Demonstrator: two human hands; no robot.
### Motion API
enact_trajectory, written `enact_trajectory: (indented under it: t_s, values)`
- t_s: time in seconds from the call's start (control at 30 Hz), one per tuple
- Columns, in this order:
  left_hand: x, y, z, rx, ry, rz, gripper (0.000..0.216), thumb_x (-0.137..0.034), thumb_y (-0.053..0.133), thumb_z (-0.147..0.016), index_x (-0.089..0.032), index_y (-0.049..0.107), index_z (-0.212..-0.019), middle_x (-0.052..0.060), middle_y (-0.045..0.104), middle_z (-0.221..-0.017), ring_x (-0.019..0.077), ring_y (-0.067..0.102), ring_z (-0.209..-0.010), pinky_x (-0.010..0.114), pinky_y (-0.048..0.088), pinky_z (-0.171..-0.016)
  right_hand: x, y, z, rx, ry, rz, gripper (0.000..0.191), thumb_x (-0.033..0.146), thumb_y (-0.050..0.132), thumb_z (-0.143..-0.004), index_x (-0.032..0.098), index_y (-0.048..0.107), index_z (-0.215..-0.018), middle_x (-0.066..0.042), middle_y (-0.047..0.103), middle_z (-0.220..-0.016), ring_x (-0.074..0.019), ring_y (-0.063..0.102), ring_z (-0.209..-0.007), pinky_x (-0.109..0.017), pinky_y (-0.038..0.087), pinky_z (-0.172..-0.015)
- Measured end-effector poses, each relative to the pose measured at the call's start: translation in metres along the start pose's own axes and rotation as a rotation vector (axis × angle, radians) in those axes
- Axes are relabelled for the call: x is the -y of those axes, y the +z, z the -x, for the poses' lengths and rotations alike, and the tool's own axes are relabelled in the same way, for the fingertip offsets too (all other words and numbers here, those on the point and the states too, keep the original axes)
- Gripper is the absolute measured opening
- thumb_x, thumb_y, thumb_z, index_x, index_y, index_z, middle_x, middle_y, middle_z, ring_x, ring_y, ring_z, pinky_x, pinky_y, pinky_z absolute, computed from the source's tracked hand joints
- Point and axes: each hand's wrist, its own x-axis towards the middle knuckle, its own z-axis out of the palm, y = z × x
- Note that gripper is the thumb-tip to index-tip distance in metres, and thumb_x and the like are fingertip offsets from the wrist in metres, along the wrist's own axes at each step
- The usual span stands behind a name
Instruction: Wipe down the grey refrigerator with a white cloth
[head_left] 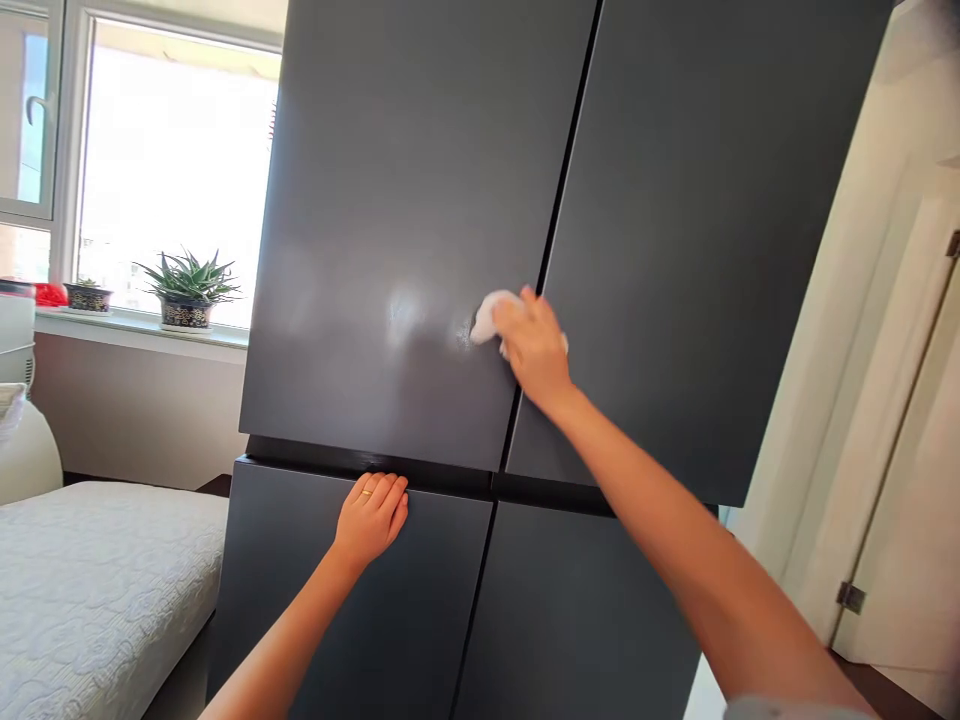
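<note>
Clutching white cloth [489, 316], your right hand [537, 348] is reaching above-right of your left hand [373, 519] curled over the lower-left refrigerator door [405, 610].

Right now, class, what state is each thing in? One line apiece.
White cloth: bunched in right hand
Upper left door: shut
Upper right door: shut
Lower left door: shut
Lower right door: shut
Left hand: resting on lower left door
Larger potted plant: upright
Window: unclear whether open
</note>
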Motion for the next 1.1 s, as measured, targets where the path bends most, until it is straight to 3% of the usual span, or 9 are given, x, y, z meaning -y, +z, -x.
enact_trajectory:
  t_s: [0.13, 0.23, 0.33, 0.5, 0.6, 0.73, 0.83, 0.97, 1.1]
  values:
    - [-0.001, -0.001, 0.0, 0.009, -0.005, -0.012, 0.018, -0.015, 0.054, -0.1, -0.016, 0.068, -0.11, 0.007, 0.078, -0.098, 0.0222, 0.073, -0.09, 0.041, 0.055, -0.09, -0.072, 0.018, -0.117, -0.085, 0.237, 0.063, 0.04, 0.016, 0.039, -0.102, 0.02, 0.068, -0.131, -0.006, 0.063, -0.148, -0.0243, 0.034, -0.158, -0.067, 0.022, -0.13]
    - [-0.003, -0.001, 0.0, 0.002, -0.007, 0.004, 0.017, -0.017, 0.055, -0.1, -0.016, 0.068, -0.11, 0.007, 0.078, -0.099, 0.0225, 0.073, -0.091, 0.04, 0.055, -0.091, -0.077, 0.031, -0.139, -0.131, 0.347, 0.055, 0.046, 0.014, 0.037, -0.1, 0.021, 0.062, -0.137, -0.005, 0.055, -0.157, -0.0191, 0.033, -0.157, -0.061, 0.024, -0.131]
    - [-0.004, 0.0, 0.001, -0.004, -0.013, 0.022, 0.017, -0.017, 0.055, -0.099, -0.016, 0.068, -0.11, 0.006, 0.078, -0.099, 0.0224, 0.072, -0.091, 0.04, 0.055, -0.092, -0.025, 0.034, -0.084, -0.053, 0.195, -0.025, 0.049, 0.017, 0.037, -0.101, 0.023, 0.059, -0.144, -0.006, 0.054, -0.159, -0.0207, 0.04, -0.155, -0.058, 0.031, -0.13]
    - [-0.005, 0.0, -0.001, -0.007, -0.015, 0.032, 0.017, -0.018, 0.055, -0.099, -0.017, 0.069, -0.108, 0.006, 0.077, -0.096, 0.0207, 0.071, -0.087, 0.038, 0.055, -0.089, 0.097, 0.018, 0.069, 0.206, -0.14, -0.198, 0.047, 0.015, 0.038, -0.105, 0.037, 0.07, -0.132, 0.001, 0.07, -0.139, -0.0215, 0.061, -0.139, -0.049, 0.05, -0.123]
    - [-0.005, 0.002, -0.001, 0.01, -0.018, 0.047, 0.018, -0.019, 0.054, -0.1, -0.017, 0.07, -0.109, 0.006, 0.077, -0.096, 0.02, 0.07, -0.085, 0.037, 0.054, -0.088, 0.116, 0.018, 0.087, 0.265, -0.298, -0.265, 0.043, 0.017, 0.045, -0.105, 0.044, 0.073, -0.124, 0.007, 0.074, -0.13, -0.0187, 0.072, -0.122, -0.038, 0.059, -0.114]
    - [-0.004, 0.006, 0.004, 0.096, -0.039, 0.088, 0.022, -0.02, 0.053, -0.1, -0.018, 0.071, -0.112, 0.008, 0.077, -0.1, 0.0212, 0.071, -0.089, 0.038, 0.054, -0.086, 0.08, 0.051, -0.014, 0.036, 0.038, -0.1, 0.047, 0.012, 0.041, -0.1, 0.026, 0.074, -0.13, -0.001, 0.068, -0.143, -0.0295, 0.055, -0.145, -0.06, 0.044, -0.125]
    - [-0.003, 0.008, 0.008, 0.178, -0.059, 0.131, 0.025, -0.021, 0.052, -0.101, -0.018, 0.072, -0.115, 0.01, 0.076, -0.103, 0.0219, 0.071, -0.093, 0.039, 0.054, -0.088, 0.07, 0.097, -0.114, -0.097, 0.298, -0.051, 0.047, 0.012, 0.044, -0.101, 0.023, 0.067, -0.141, -0.002, 0.052, -0.16, -0.0291, 0.039, -0.156, -0.058, 0.027, -0.133]
    - [-0.002, 0.012, 0.012, 0.235, -0.062, 0.14, 0.029, -0.024, 0.049, -0.103, -0.019, 0.071, -0.12, 0.011, 0.076, -0.107, 0.0227, 0.071, -0.1, 0.039, 0.055, -0.094, 0.138, 0.149, -0.18, 0.104, 0.157, -0.17, 0.042, 0.022, 0.039, -0.111, 0.025, 0.057, -0.149, 0.002, 0.048, -0.163, -0.0202, 0.038, -0.157, -0.052, 0.02, -0.137]
    - [0.0, 0.025, 0.019, 0.33, -0.108, 0.209, 0.024, -0.03, 0.054, -0.102, -0.021, 0.073, -0.112, 0.012, 0.076, -0.107, 0.0253, 0.071, -0.108, 0.044, 0.057, -0.102, 0.243, 0.167, -0.151, 0.402, -0.143, -0.221, 0.045, 0.008, 0.033, -0.109, 0.013, 0.058, -0.146, -0.004, 0.053, -0.159, -0.0212, 0.038, -0.156, -0.052, 0.023, -0.136]
